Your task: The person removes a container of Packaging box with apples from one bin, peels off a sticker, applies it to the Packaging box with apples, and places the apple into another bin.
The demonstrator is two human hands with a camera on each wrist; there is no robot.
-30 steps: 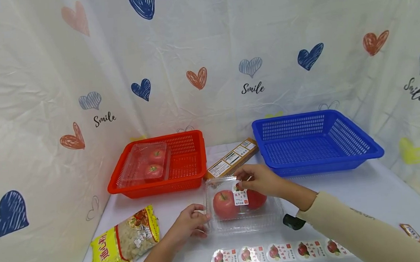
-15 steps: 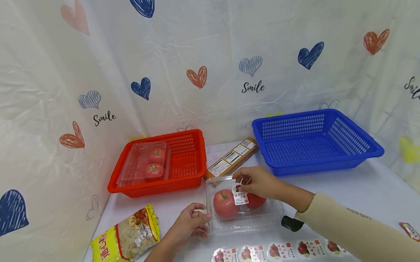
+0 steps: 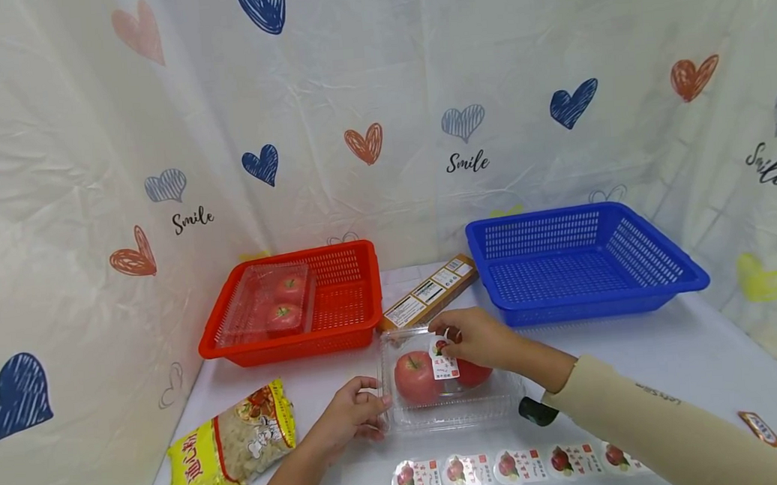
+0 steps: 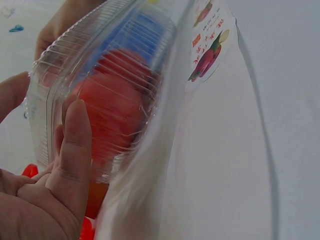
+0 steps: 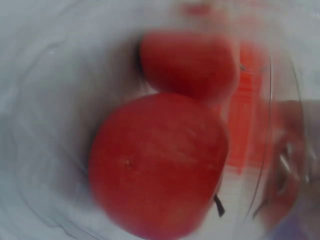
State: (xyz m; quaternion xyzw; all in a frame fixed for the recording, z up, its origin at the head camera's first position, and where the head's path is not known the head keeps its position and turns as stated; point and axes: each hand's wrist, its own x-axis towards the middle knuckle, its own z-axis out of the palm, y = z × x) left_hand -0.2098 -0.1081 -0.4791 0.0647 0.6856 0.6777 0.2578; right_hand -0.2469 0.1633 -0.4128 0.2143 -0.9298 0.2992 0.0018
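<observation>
A clear plastic clamshell box (image 3: 407,418) with two red apples (image 3: 416,378) inside stands in the middle of the white table. My left hand (image 3: 353,414) holds its left edge, thumb toward me; the left wrist view shows the fingers (image 4: 75,135) around the ribbed side. Over the lid, my right hand (image 3: 479,335) pinches the upper part of a white apple sticker (image 3: 445,366), whose lower part lies against the lid. The right hand partly covers the right apple. In the blurred right wrist view, the apples (image 5: 160,165) show through clear plastic.
At back left, a red basket (image 3: 341,340) holds another clear box of apples (image 3: 285,313). A blue basket (image 3: 589,307) stands back right, with a long brown carton (image 3: 432,292) between. A yellow food bag (image 3: 230,453) lies left. A strip of apple stickers (image 3: 468,472) lies in front.
My right hand has shifted slightly left and down over the lid, still at the sticker. The left hand and the box have stayed in place.
</observation>
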